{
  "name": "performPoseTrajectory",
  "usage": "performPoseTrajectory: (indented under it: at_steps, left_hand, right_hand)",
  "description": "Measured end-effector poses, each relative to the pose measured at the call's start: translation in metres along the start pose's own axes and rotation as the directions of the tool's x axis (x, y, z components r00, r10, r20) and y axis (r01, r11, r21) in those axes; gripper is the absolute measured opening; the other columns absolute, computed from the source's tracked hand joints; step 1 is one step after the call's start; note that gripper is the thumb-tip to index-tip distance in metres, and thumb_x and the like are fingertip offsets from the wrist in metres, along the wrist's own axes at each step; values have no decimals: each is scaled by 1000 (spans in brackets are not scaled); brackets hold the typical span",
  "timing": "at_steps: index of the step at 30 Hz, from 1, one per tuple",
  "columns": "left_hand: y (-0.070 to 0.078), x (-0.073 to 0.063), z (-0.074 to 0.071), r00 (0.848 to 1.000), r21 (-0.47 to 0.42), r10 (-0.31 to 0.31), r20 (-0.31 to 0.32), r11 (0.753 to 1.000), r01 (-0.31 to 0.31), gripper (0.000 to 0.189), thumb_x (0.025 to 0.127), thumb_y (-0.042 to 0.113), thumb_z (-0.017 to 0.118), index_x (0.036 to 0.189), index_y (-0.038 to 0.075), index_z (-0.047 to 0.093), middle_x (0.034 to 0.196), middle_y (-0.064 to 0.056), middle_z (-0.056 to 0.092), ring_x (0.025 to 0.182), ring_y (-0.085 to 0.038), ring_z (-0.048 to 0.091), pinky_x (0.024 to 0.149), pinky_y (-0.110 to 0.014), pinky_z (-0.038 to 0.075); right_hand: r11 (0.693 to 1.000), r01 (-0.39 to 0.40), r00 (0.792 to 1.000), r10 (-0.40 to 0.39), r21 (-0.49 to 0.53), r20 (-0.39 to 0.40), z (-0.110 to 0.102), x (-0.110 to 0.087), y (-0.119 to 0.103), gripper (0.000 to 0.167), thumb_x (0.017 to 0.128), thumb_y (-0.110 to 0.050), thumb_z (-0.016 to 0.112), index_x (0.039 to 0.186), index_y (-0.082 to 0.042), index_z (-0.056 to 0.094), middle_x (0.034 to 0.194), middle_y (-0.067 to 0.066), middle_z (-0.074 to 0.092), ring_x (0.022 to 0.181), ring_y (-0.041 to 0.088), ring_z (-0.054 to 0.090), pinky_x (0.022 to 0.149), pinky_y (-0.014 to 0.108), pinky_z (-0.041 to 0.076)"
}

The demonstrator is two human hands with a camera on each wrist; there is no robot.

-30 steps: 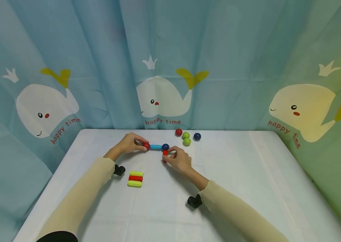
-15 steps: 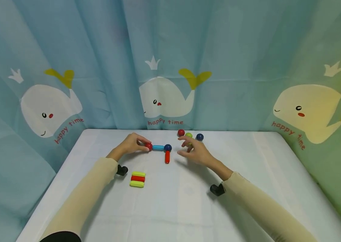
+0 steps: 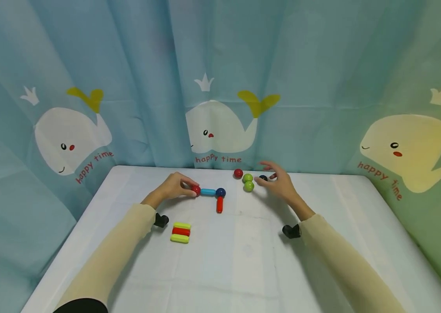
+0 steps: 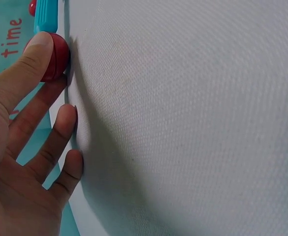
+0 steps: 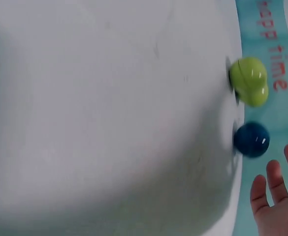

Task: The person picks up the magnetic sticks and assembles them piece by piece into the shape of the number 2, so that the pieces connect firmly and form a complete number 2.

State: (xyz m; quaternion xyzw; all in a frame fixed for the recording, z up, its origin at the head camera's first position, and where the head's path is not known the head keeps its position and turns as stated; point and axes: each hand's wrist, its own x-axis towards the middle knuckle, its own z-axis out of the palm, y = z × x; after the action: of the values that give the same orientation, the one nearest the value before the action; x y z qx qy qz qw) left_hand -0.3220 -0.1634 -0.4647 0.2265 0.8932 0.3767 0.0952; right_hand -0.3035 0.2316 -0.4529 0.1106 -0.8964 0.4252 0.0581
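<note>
My left hand [image 3: 174, 187] pinches a red ball [image 4: 60, 56] between thumb and finger. That ball joins a light blue rod [image 3: 207, 192], whose other end meets a dark blue ball [image 3: 220, 192]. From the dark blue ball a red rod [image 3: 220, 204] points toward me, flat on the table. My right hand [image 3: 280, 184] is spread beside a second dark blue ball [image 5: 252, 139], fingers apart and holding nothing; in the right wrist view a gap shows between them. In the head view the hand partly covers this ball. Two green balls [image 3: 248, 182] sit just left of it.
A loose red ball [image 3: 237, 173] lies near the table's back edge. Two yellow-green rods with a red rod [image 3: 181, 232] between them lie side by side, nearer to me on the left. A curtain [image 3: 314, 130] with whale prints hangs behind the white table [image 3: 240, 269].
My right hand has let go of the red rod and moved right and back to the second dark blue ball. My left hand keeps its pinch on the red ball. The head view has shifted slightly.
</note>
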Motion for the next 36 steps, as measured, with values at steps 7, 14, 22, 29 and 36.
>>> performPoseTrajectory:
  at_steps: [7,14,22,29,36]
  left_hand:
    - [-1,1,1,1000,7,-2,-5,1000,2,32,86,19,86,117,14,80,113,-3,75,95,-19,64,85,-32,56]
    - [-2,1,2,1000,6,4,-10,1000,-4,32,86,20,86,116,15,80,111,-2,76,93,-19,63,80,-31,55]
    - [-4,1,3,1000,11,-10,-13,1000,10,31,86,21,86,115,16,80,111,-1,76,94,-19,61,77,-30,53]
    - [-4,2,3,1000,10,-4,-15,1000,4,31,86,21,86,115,16,81,112,-1,76,94,-19,61,78,-30,53]
    - [-3,1,2,1000,11,4,-17,1000,-3,31,86,20,86,116,15,80,112,-2,76,94,-19,61,78,-30,54]
  right_hand:
    - [996,-85,991,83,14,107,-5,2,18,70,97,-31,74,156,-11,42,149,26,47,110,42,56,90,49,47]
    - [991,-136,979,131,15,157,-8,6,28,62,99,-21,71,153,-8,44,142,28,53,126,46,54,103,58,45]
    - [988,-151,976,151,-16,156,-6,6,35,45,99,-15,68,143,-8,56,137,25,59,119,42,57,98,53,47]
    - [986,-163,975,165,-22,148,-5,6,34,43,100,-15,67,142,-9,57,138,24,58,119,42,57,100,55,46]
    - [988,-155,978,157,-27,136,-4,6,34,44,99,-14,67,141,-8,57,138,24,59,119,42,57,100,54,47]
